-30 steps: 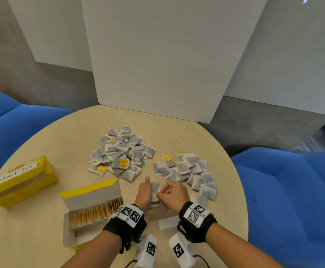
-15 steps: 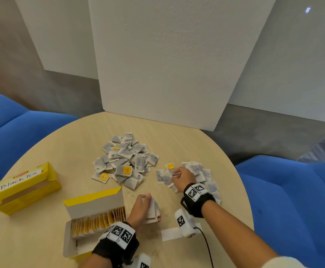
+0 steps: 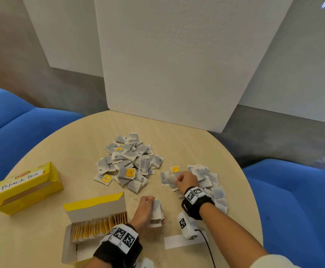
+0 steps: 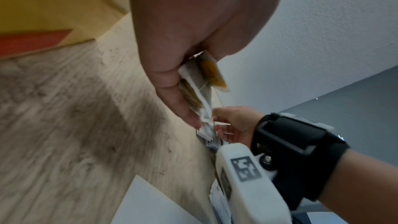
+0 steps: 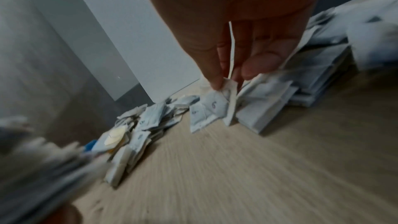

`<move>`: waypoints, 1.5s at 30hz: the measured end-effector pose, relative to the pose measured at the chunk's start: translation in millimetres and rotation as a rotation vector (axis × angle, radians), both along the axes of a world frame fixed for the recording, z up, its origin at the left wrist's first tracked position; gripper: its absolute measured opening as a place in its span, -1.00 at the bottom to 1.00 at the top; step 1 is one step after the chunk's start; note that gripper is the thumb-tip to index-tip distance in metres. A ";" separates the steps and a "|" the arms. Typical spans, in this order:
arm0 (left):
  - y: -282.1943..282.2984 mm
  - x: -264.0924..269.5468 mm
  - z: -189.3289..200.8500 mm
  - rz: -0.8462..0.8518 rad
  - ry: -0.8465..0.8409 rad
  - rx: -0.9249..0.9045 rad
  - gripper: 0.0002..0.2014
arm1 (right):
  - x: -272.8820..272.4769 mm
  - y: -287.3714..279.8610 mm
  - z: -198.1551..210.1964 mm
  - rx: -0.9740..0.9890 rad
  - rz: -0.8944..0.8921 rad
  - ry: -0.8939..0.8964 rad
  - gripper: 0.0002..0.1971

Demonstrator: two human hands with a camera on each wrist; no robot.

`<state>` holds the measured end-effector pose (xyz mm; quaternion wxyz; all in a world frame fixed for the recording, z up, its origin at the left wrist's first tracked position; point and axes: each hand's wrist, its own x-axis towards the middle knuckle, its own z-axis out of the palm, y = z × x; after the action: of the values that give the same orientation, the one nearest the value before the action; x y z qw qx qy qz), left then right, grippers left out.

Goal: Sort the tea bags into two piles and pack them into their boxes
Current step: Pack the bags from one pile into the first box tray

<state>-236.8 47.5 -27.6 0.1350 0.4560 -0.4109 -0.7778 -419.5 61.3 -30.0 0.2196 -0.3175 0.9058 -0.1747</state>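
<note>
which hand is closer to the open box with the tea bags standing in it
Left. The left hand, gripping a stack of tea bags, sits just right of the open box. The right hand is farther right, pinching a bag in the right pile.

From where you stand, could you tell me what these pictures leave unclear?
- Count of tea bags in the stack: the left hand covers it in both views.
- Pen marks on the right pile: too small from the head, blurred at the right wrist.
- Open box near end: cut off by the left wristband.
</note>
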 end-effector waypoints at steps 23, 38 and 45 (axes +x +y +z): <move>9.8 11.3 35.1 -0.169 0.101 0.014 -0.51 | 84.7 96.9 65.4 -0.267 0.457 -0.201 0.09; 10.1 18.2 39.3 -0.273 -0.118 0.025 -0.31 | 118.4 87.9 55.1 -0.422 0.431 -0.269 -0.31; 9.6 16.4 36.5 -0.248 -0.152 0.013 -0.30 | 120.4 89.1 58.7 -0.384 0.457 -0.180 -0.34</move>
<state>-220.4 57.1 8.9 0.0036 0.4601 -0.4681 -0.7544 -299.1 150.3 28.7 0.2685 -0.5317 0.7383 -0.3163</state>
